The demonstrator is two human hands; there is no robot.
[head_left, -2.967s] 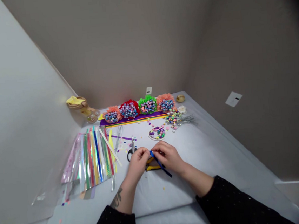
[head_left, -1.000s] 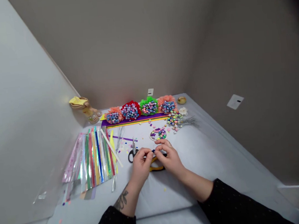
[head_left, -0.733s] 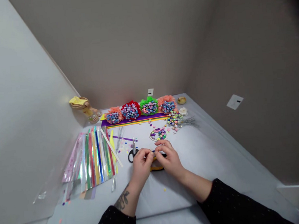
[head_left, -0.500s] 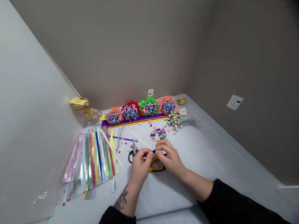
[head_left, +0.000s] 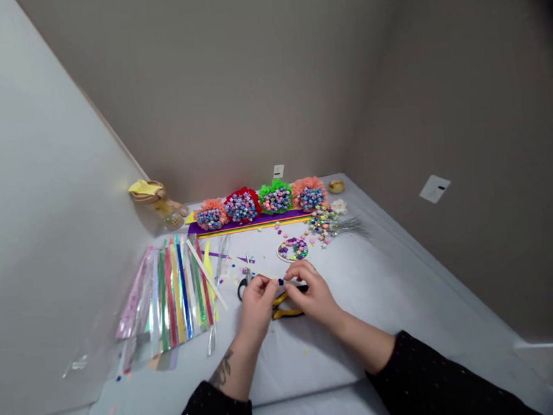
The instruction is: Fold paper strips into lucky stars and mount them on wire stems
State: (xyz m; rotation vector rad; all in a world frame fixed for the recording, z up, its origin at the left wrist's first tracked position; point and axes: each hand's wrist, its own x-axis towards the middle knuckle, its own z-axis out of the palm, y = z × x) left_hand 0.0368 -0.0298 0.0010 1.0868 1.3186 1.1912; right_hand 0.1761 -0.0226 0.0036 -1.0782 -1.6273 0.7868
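Note:
Between my fingertips is a small dark blue paper star point(head_left: 280, 282), too small to make out its points clearly. My left hand point(head_left: 256, 306) pinches its left side between thumb and index finger. From the right, the thumb and index finger of my right hand point(head_left: 313, 293) close on its other edge. Yellow-and-black pliers point(head_left: 288, 312) lie on the table just below and behind the fingers, partly covered by my right hand. Black-handled scissors point(head_left: 243, 287) rest beside my left hand, which hides part of them. Beyond the hands sits a white-rimmed round dish point(head_left: 278, 254) of colourful small stars.
Shiny coloured paper strips point(head_left: 175, 295) in clear sleeves spread on the left. Ruffled star bouquets point(head_left: 242, 206) line the back on purple sheets point(head_left: 268, 220). Loose stars and thin silver wires point(head_left: 349, 226) lie back right. A wicker basket point(head_left: 148, 192) stands far left.
Both hands have shifted slightly left. The fingertips have parted a little, so the dark blue star and more of the pliers show.

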